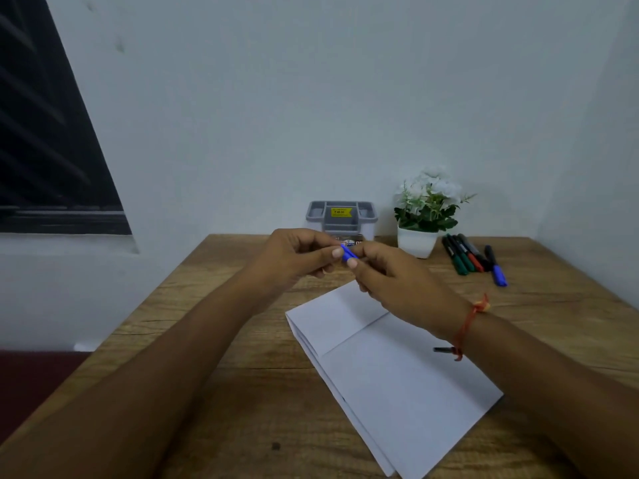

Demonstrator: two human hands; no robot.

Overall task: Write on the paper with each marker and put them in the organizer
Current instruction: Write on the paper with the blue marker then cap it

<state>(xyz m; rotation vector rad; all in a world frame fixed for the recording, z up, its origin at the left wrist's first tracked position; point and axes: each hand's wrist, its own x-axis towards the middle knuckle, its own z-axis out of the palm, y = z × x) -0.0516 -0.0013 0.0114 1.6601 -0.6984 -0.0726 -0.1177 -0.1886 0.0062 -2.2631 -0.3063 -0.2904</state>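
Risk: left hand (297, 259) and right hand (392, 276) both pinch blue plastic marker (346, 254); sudden cap release could streak white folded paper (397, 382).

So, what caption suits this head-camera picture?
Left hand and right hand pinch a blue marker; folded paper on the table, grey organizer behind.

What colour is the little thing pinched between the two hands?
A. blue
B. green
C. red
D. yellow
A: the left hand and the right hand both pinch a blue marker, of which only a short blue part shows between the fingers, held up above the paper.
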